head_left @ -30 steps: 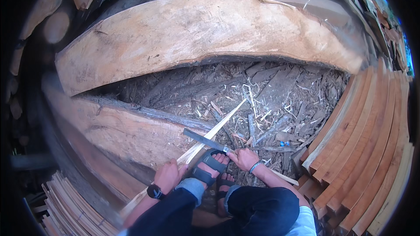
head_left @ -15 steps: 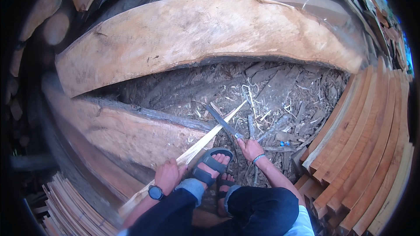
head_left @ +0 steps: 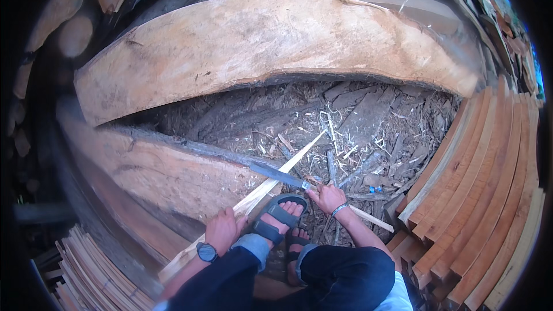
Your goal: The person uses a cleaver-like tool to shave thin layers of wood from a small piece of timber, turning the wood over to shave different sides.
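Head view: left hand (head_left: 223, 229), a dark wristwatch (head_left: 205, 251) on its wrist, is clenched around a long pale split wooden strip (head_left: 271, 183) that slants from lower left up to a thin tip over the chip-strewn ground (head_left: 368, 121). Right hand (head_left: 326, 197) grips the handle of a long dark steel blade (head_left: 275, 175), its flat laid against the strip's middle. A sandalled foot (head_left: 280, 215) rests between both hands. Large pale log slabs (head_left: 259, 40) lie beyond; stacked sawn planks (head_left: 489, 196) stand at the right.
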Motion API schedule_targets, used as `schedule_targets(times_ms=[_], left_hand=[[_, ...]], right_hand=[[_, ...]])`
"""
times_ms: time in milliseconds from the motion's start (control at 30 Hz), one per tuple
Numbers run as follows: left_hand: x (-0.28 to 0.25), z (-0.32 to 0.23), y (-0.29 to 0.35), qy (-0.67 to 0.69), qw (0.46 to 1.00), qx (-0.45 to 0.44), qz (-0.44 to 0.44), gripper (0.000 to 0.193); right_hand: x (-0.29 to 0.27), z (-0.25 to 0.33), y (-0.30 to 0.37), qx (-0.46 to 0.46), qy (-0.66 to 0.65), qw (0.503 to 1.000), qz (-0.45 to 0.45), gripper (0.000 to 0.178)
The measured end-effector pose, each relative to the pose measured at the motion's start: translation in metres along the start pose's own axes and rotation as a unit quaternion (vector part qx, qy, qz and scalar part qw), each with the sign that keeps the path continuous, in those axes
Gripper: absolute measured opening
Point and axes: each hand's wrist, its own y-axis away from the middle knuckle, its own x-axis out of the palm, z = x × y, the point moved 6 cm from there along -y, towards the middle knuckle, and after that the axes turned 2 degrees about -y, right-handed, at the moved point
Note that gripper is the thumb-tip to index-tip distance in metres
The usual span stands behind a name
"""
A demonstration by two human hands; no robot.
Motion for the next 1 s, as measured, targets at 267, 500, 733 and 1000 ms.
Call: schedule_targets(times_ms=[267,500,733,1000], left_hand=[[0.007,0.006,0.003,-0.014,1.000,-0.014,0.004,0.051],[0.009,0.003,0.000,-0.021,0.999,-0.024,0.015,0.050],[0.008,0.001,-0.007,0.003,1.000,-0.022,-0.007,0.049],[0.003,-0.001,-0.003,-0.014,1.000,-0.020,-0.006,0.048]], right_hand=[[0.007,0.015,0.008,-0.005,-0.012,1.000,0.007,0.063],[0.016,0.025,0.021,-0.025,-0.002,0.998,0.050,0.066],[0.018,0.023,0.015,-0.013,-0.020,1.000,0.020,0.064],[0.002,-0.010,0.002,0.052,-0.055,0.997,-0.014,0.064]])
